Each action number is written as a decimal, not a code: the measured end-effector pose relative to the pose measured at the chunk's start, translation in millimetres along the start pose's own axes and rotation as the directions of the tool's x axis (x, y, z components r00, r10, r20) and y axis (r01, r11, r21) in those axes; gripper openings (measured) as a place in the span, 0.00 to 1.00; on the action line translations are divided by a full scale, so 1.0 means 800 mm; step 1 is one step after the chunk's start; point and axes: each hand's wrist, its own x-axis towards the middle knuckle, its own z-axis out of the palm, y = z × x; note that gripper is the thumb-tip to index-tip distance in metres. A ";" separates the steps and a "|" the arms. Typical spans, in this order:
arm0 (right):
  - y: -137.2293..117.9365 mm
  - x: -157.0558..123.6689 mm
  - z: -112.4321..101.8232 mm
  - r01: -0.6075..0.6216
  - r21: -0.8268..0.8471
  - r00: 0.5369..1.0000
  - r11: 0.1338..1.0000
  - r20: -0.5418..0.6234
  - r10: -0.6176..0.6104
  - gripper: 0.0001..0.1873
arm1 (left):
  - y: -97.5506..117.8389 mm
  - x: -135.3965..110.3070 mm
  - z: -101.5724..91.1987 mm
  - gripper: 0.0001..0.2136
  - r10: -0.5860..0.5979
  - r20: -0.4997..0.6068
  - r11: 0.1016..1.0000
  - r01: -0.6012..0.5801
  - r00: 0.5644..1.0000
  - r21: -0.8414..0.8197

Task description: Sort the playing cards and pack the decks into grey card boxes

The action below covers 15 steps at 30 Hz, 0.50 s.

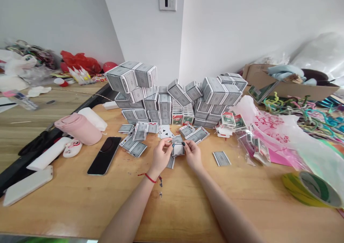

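Note:
My left hand (161,154) and my right hand (191,153) meet at the middle of the wooden table (80,207). Both pinch a small pack of playing cards (177,149) between their fingertips, just above the tabletop. A red string circles my left wrist. Loose cards and small card stacks (135,146) lie just beyond my hands, and one single card (221,158) lies to the right. Behind them rises a big pile of grey patterned card boxes (166,100) against the wall corner.
A black phone (104,155), a pink bottle (79,128) and white cases lie at the left. Plastic bags with card packs (266,135), coloured pipe cleaners (309,117), a cardboard box (282,85) and a green tape roll (314,189) fill the right.

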 end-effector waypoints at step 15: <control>0.005 -0.003 0.004 0.057 -0.089 0.997 0.994 0.055 -0.052 0.16 | -0.012 -0.004 0.007 0.17 0.028 0.048 0.998 -0.030 0.998 0.048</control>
